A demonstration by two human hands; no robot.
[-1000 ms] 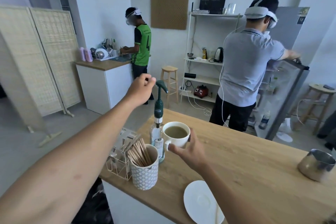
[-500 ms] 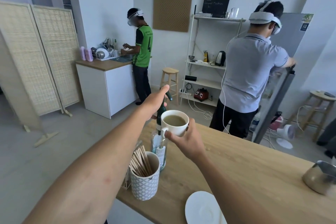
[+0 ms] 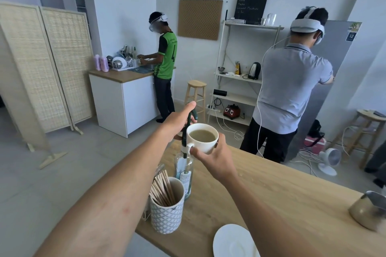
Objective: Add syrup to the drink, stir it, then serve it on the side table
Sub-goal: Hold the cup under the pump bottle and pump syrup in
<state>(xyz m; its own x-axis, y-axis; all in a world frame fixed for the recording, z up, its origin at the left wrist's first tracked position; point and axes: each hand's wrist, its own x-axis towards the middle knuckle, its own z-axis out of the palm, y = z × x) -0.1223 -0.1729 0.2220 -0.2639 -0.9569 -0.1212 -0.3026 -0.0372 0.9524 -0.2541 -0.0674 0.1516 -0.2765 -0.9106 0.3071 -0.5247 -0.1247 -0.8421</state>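
A clear syrup bottle (image 3: 184,170) with a dark green pump stands near the left end of the wooden counter (image 3: 271,192). My left hand (image 3: 179,122) rests on top of the pump head, fingers wrapped around it. My right hand (image 3: 213,156) holds a white cup (image 3: 202,139) of pale greenish-brown drink by its body, raised under the pump's spout. The spout is mostly hidden behind my left hand and the cup.
A patterned mug of wooden stir sticks (image 3: 167,206) stands in front of the bottle. A white saucer (image 3: 235,242) lies at the counter's near edge, a metal pitcher (image 3: 367,210) at the right. One person stands close behind the counter at a fridge; another works at the far sink. Wooden stools stand at back and right.
My right hand lifted the cup from beside the bottle up under the spout. My left hand came down onto the pump head. The person at the fridge shut its door.
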